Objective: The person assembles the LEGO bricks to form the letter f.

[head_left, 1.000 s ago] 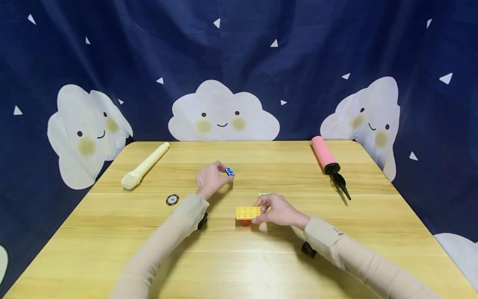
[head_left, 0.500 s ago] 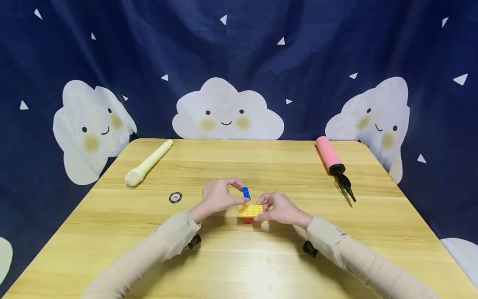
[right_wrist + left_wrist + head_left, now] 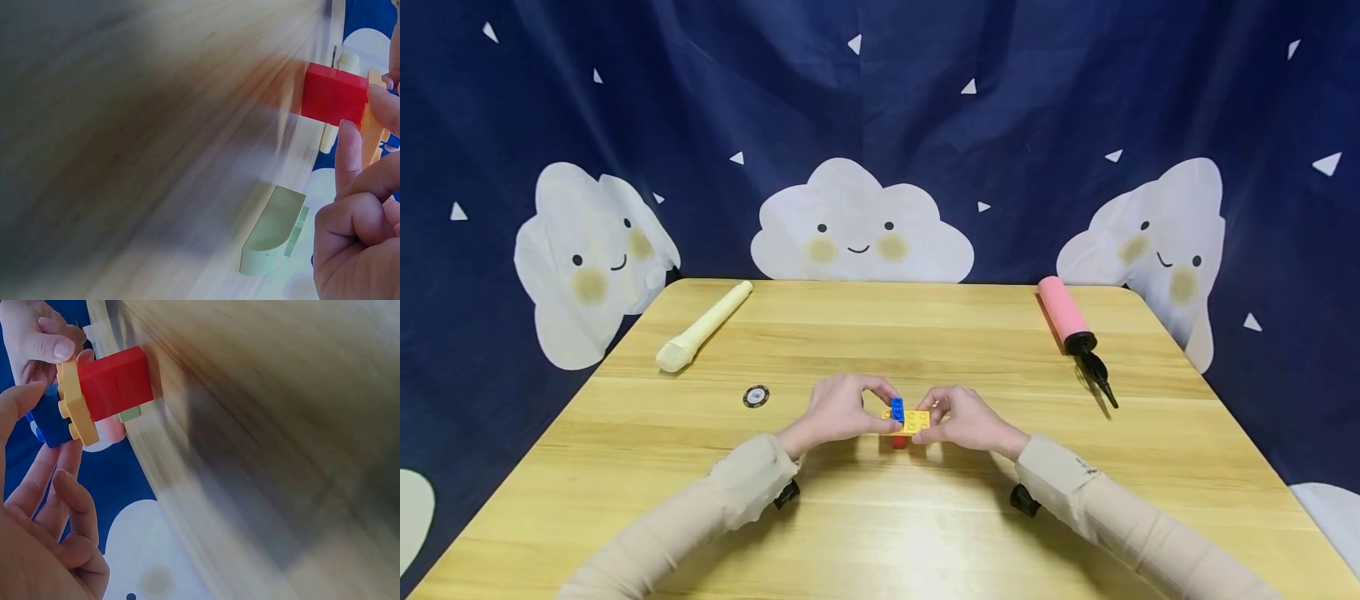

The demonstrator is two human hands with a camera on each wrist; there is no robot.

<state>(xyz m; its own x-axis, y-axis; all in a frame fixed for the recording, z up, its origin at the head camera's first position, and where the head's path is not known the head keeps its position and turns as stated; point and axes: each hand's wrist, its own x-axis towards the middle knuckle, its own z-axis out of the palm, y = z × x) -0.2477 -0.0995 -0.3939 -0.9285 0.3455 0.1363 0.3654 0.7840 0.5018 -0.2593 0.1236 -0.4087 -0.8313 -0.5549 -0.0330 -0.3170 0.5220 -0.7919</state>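
Thumb and finger of my left hand (image 3: pixel 841 408) pinch a small blue toy brick (image 3: pixel 897 408), which sits on the left part of a yellow studded brick (image 3: pixel 917 421). My right hand (image 3: pixel 966 419) holds the yellow brick by its right end. Below it, two stacked red bricks (image 3: pixel 117 384) stand on the table and support the yellow one off-centre. A pale green block with a curved underside (image 3: pixel 275 228) lies on the table close to the right hand; in the head view that hand hides it.
A cream microphone (image 3: pixel 703 327) lies at the back left of the wooden table (image 3: pixel 880 517). Nearer, left of the left hand, is a black-and-white poker chip (image 3: pixel 756 396). At the back right lies a pink hand pump (image 3: pixel 1063 312) with a black nozzle.
My left hand has brought the blue brick toward me and rightward, from behind the stack down onto the yellow brick. My right hand has kept its hold on the yellow brick.
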